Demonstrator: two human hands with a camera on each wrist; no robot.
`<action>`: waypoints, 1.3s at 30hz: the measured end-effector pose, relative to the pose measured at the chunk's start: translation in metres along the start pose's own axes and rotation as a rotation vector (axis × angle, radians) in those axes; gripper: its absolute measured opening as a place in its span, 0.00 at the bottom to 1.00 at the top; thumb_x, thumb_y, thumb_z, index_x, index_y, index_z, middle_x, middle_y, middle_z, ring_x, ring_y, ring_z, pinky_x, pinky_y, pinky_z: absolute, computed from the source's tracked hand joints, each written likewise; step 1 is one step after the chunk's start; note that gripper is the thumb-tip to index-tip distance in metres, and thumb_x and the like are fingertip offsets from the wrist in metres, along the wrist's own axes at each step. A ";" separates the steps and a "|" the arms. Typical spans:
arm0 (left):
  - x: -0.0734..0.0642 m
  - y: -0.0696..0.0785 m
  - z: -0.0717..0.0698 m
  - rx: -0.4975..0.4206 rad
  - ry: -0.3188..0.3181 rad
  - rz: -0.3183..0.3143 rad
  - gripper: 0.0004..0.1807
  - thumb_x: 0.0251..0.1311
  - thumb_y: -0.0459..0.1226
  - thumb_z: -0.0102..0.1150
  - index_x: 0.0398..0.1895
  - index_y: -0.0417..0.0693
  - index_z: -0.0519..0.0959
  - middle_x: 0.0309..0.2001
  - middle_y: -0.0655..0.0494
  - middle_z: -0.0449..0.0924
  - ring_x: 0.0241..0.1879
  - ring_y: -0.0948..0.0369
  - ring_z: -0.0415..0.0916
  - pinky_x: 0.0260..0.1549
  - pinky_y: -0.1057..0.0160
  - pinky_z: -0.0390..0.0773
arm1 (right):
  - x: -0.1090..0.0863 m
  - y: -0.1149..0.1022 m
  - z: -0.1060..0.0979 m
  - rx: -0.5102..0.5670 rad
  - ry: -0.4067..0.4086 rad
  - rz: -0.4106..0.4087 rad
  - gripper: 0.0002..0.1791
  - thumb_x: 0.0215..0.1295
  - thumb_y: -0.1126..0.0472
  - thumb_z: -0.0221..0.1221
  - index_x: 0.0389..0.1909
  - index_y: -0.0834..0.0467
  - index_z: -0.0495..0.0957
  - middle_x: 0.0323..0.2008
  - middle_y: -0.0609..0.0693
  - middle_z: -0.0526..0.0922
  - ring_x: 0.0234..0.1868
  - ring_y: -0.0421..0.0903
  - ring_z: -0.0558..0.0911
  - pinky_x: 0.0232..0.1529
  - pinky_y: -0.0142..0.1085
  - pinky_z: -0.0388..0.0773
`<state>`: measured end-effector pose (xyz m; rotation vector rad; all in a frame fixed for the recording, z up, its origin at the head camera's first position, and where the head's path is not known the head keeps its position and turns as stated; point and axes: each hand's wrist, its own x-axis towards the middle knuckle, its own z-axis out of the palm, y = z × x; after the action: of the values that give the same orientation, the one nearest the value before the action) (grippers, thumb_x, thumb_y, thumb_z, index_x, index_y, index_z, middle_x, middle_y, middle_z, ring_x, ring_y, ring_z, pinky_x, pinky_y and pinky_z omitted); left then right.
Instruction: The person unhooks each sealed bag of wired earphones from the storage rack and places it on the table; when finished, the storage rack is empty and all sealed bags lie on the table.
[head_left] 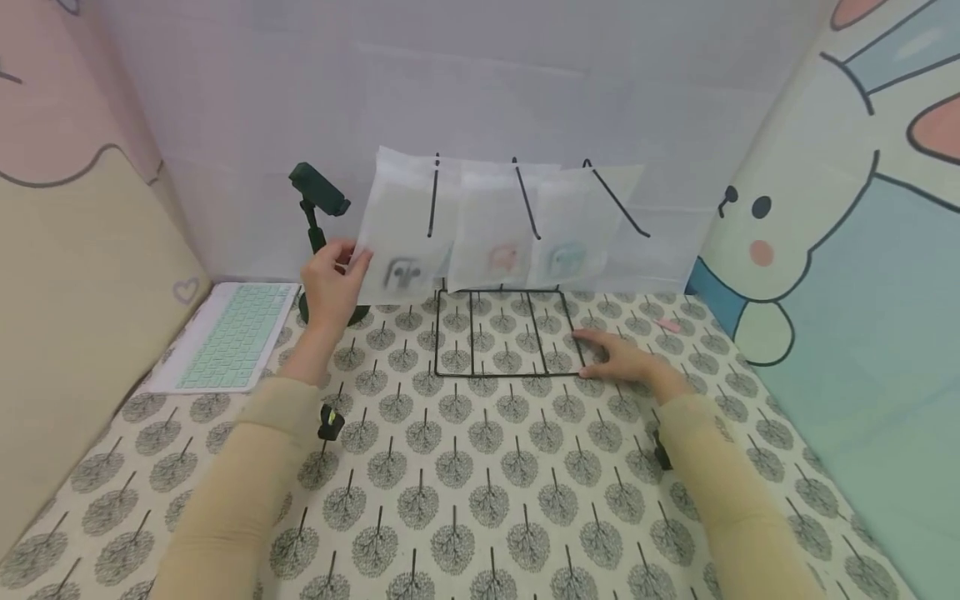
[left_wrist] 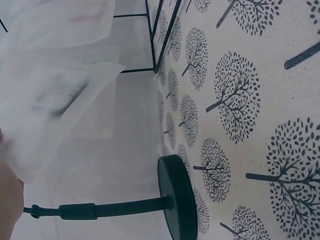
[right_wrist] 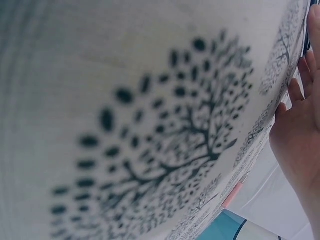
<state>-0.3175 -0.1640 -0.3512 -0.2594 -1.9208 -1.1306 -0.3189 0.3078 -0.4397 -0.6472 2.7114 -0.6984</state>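
My left hand (head_left: 333,279) pinches the left edge of a frosted translucent bag (head_left: 401,225), with a dark shape showing through near its bottom. This bag hangs on the left prong of a black wire display rack (head_left: 510,376). Beside it, on the other two prongs, hang a bag with a reddish shape (head_left: 495,229) and a bag with a teal shape (head_left: 577,225). My right hand (head_left: 626,360) is at the right front corner of the rack's base, thumb and forefinger spread, fingertips against the wire. In the right wrist view its fingers are extended, partly cut off by the frame.
Behind my left hand stands a dark green stand (head_left: 318,192) with a round base (left_wrist: 177,200). A white keyboard with mint keys (head_left: 232,337) lies at the left. A small pink item (head_left: 667,326) is at the back right on the tree-print cloth (head_left: 457,517).
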 end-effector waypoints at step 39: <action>0.037 0.042 -0.083 0.226 -0.247 0.272 0.15 0.58 0.26 0.60 0.47 0.46 0.83 0.45 0.47 0.84 0.29 0.57 0.72 0.27 0.77 0.61 | 0.005 -0.005 0.000 -0.004 -0.017 -0.025 0.47 0.55 0.44 0.65 0.72 0.52 0.54 0.73 0.58 0.51 0.72 0.62 0.50 0.68 0.61 0.49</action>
<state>-0.2685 -0.2146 -0.2795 -0.5379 -2.1314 -0.7222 -0.3216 0.3015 -0.4382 -0.6865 2.6943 -0.6908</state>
